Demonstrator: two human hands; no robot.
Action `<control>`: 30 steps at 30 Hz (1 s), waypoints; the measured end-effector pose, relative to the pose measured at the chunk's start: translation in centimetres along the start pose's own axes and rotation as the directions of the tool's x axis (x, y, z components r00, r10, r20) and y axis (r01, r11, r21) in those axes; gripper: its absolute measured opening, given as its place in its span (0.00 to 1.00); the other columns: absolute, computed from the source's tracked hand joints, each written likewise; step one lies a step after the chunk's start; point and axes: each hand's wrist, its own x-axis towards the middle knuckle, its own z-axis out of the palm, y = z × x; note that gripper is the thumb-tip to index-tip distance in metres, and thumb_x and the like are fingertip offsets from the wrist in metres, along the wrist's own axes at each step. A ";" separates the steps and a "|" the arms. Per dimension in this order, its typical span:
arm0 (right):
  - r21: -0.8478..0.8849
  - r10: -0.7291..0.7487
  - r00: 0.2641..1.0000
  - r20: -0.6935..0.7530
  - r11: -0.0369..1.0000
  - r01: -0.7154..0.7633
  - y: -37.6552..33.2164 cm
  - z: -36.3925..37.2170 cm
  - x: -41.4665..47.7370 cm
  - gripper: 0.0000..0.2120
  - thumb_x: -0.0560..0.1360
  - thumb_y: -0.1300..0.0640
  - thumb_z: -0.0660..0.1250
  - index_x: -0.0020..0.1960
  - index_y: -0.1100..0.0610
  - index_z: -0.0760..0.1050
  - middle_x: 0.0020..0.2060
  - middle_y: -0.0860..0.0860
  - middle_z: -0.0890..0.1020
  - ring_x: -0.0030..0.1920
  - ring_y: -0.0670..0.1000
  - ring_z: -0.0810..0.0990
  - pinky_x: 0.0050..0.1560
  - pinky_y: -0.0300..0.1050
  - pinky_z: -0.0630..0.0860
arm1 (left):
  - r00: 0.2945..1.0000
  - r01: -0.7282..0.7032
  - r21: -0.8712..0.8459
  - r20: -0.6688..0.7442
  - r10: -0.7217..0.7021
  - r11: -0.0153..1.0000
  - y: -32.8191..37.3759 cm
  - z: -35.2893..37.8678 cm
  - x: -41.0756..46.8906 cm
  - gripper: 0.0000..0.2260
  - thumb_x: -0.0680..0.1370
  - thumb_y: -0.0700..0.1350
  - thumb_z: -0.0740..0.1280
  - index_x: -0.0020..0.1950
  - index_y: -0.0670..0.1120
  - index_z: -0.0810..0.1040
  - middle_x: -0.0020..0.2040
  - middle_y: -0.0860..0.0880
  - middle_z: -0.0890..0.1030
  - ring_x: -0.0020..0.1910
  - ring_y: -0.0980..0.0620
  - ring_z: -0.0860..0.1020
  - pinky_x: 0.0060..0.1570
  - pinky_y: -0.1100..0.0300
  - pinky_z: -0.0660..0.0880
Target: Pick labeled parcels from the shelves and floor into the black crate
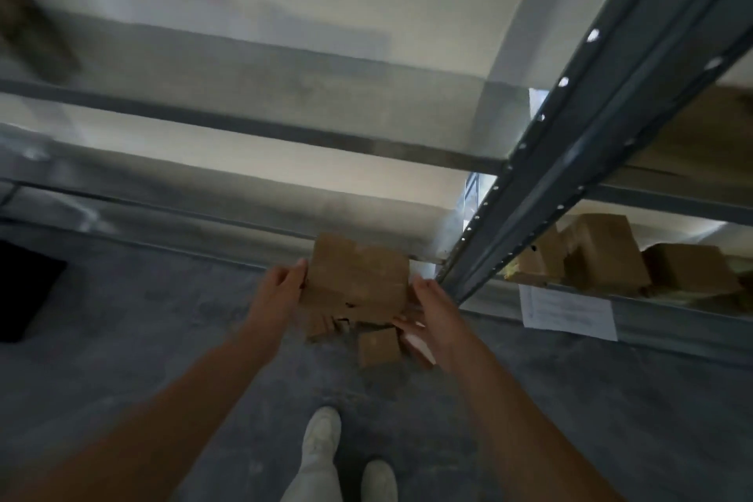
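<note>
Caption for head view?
Left hand and right hand hold a cardboard parcel over smaller parcels on the floor by metal shelving.

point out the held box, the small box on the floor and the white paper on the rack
held box (358, 281), head view, middle of its front face
small floor box (379, 346), head view, its top face
white paper (568, 312), head view, centre of the sheet
</note>
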 end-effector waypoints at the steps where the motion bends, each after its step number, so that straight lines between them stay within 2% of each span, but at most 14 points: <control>1: -0.022 -0.024 0.999 0.030 0.999 0.024 -0.6 0.9 -1.6 0.11 0.82 0.49 0.60 0.57 0.56 0.75 0.55 0.56 0.83 0.52 0.57 0.84 0.58 0.57 0.79 | 1.000 -0.016 -0.013 -0.022 0.015 1.000 1.5 -1.3 -1.6 0.14 0.80 0.55 0.63 0.45 0.45 0.76 0.44 0.47 0.78 0.44 0.52 0.76 0.44 0.59 0.71; 4: -0.048 -0.043 0.992 0.119 0.998 0.049 -1.2 4.0 -5.8 0.11 0.83 0.52 0.59 0.57 0.58 0.74 0.51 0.56 0.83 0.55 0.62 0.82 0.56 0.60 0.80 | 0.997 -0.059 -0.072 -0.053 0.055 0.996 3.5 -6.3 -5.7 0.27 0.66 0.67 0.68 0.50 0.46 0.81 0.50 0.45 0.83 0.55 0.45 0.80 0.61 0.47 0.75; 6: -0.075 -0.081 0.983 0.163 0.993 0.094 -2.2 6.6 -8.2 0.09 0.84 0.54 0.58 0.55 0.58 0.74 0.50 0.56 0.82 0.53 0.61 0.83 0.54 0.57 0.81 | 0.993 -0.093 -0.102 -0.087 0.084 0.990 4.3 -9.7 -7.8 0.30 0.63 0.68 0.69 0.54 0.48 0.82 0.53 0.46 0.84 0.57 0.47 0.80 0.64 0.45 0.73; 8: -0.109 -0.131 0.962 0.238 0.981 0.160 -4.1 9.2 -10.0 0.09 0.84 0.54 0.57 0.56 0.57 0.74 0.51 0.57 0.82 0.51 0.58 0.82 0.55 0.56 0.80 | 0.984 -0.132 -0.152 -0.136 0.112 0.979 6.0 -12.1 -10.6 0.23 0.68 0.64 0.69 0.55 0.50 0.82 0.56 0.48 0.84 0.59 0.49 0.80 0.67 0.46 0.71; 10: -0.165 -0.180 0.933 0.310 0.957 0.239 -6.2 11.5 -11.3 0.13 0.85 0.53 0.54 0.60 0.56 0.74 0.54 0.56 0.81 0.51 0.55 0.82 0.56 0.54 0.79 | 0.975 -0.194 -0.195 -0.150 0.167 0.961 7.6 -13.9 -12.9 0.13 0.76 0.55 0.68 0.58 0.51 0.81 0.59 0.49 0.83 0.61 0.50 0.79 0.69 0.48 0.70; 13: -0.199 -0.223 0.893 0.392 0.927 0.319 -9.0 14.5 -13.3 0.15 0.85 0.54 0.53 0.66 0.54 0.73 0.57 0.54 0.81 0.53 0.53 0.81 0.49 0.47 0.80 | 0.958 -0.261 -0.260 -0.188 0.217 0.930 9.7 -16.2 -15.4 0.09 0.82 0.44 0.63 0.59 0.50 0.80 0.60 0.47 0.82 0.62 0.50 0.78 0.68 0.54 0.69; 16: -0.181 -0.266 0.841 0.470 0.904 0.387 -11.2 17.2 -15.4 0.15 0.83 0.61 0.55 0.64 0.49 0.75 0.55 0.54 0.82 0.52 0.54 0.82 0.43 0.45 0.80 | 0.940 -0.295 -0.315 -0.263 0.216 0.902 11.0 -18.3 -16.9 0.11 0.81 0.37 0.61 0.59 0.45 0.80 0.59 0.44 0.81 0.60 0.48 0.78 0.64 0.56 0.72; 19: -0.187 -0.285 0.803 0.523 0.881 0.435 -12.5 19.9 -16.9 0.18 0.80 0.65 0.56 0.61 0.48 0.76 0.53 0.55 0.83 0.53 0.56 0.83 0.45 0.47 0.82 | 0.920 -0.331 -0.382 -0.333 0.206 0.863 11.6 -20.3 -18.0 0.09 0.81 0.39 0.62 0.57 0.42 0.80 0.57 0.42 0.82 0.57 0.46 0.79 0.62 0.55 0.74; 22: -0.176 -0.271 0.772 0.575 0.881 0.440 -12.9 22.5 -18.6 0.15 0.81 0.64 0.58 0.57 0.48 0.77 0.53 0.54 0.83 0.52 0.55 0.83 0.41 0.47 0.81 | 0.882 -0.384 -0.388 -0.423 0.208 0.838 11.7 -22.7 -18.8 0.06 0.81 0.42 0.65 0.53 0.42 0.80 0.51 0.43 0.82 0.54 0.46 0.79 0.63 0.51 0.75; 24: -0.166 -0.263 0.750 0.607 0.881 0.443 -13.0 24.3 -19.6 0.11 0.81 0.61 0.60 0.56 0.49 0.77 0.53 0.52 0.84 0.52 0.54 0.82 0.42 0.50 0.81 | 0.858 -0.421 -0.358 -0.455 0.237 0.834 11.4 -24.6 -19.3 0.05 0.81 0.43 0.65 0.51 0.44 0.81 0.50 0.45 0.83 0.53 0.47 0.80 0.64 0.49 0.75; 26: -0.146 -0.288 0.707 0.646 0.862 0.485 -13.0 26.1 -20.3 0.08 0.81 0.59 0.62 0.56 0.51 0.77 0.53 0.52 0.84 0.54 0.55 0.82 0.43 0.51 0.82 | 0.840 -0.454 -0.355 -0.477 0.259 0.817 10.8 -26.5 -19.6 0.05 0.81 0.40 0.65 0.54 0.43 0.80 0.54 0.46 0.83 0.55 0.49 0.80 0.64 0.50 0.74; 28: -0.112 -0.348 0.634 0.690 0.814 0.569 -12.8 28.0 -21.0 0.07 0.81 0.58 0.63 0.55 0.51 0.79 0.56 0.53 0.83 0.58 0.55 0.81 0.47 0.52 0.82 | 0.819 -0.499 -0.367 -0.497 0.288 0.785 10.4 -28.2 -19.9 0.06 0.81 0.37 0.63 0.56 0.40 0.78 0.58 0.44 0.82 0.56 0.49 0.80 0.63 0.52 0.75; 30: -0.098 -0.378 0.562 0.736 0.762 0.640 -12.4 30.1 -21.8 0.09 0.81 0.58 0.64 0.57 0.49 0.79 0.57 0.51 0.82 0.60 0.54 0.80 0.54 0.56 0.81 | 0.786 -0.573 -0.409 -0.520 0.335 0.710 10.1 -30.1 -20.2 0.07 0.82 0.35 0.60 0.56 0.38 0.76 0.56 0.42 0.81 0.56 0.47 0.78 0.61 0.52 0.74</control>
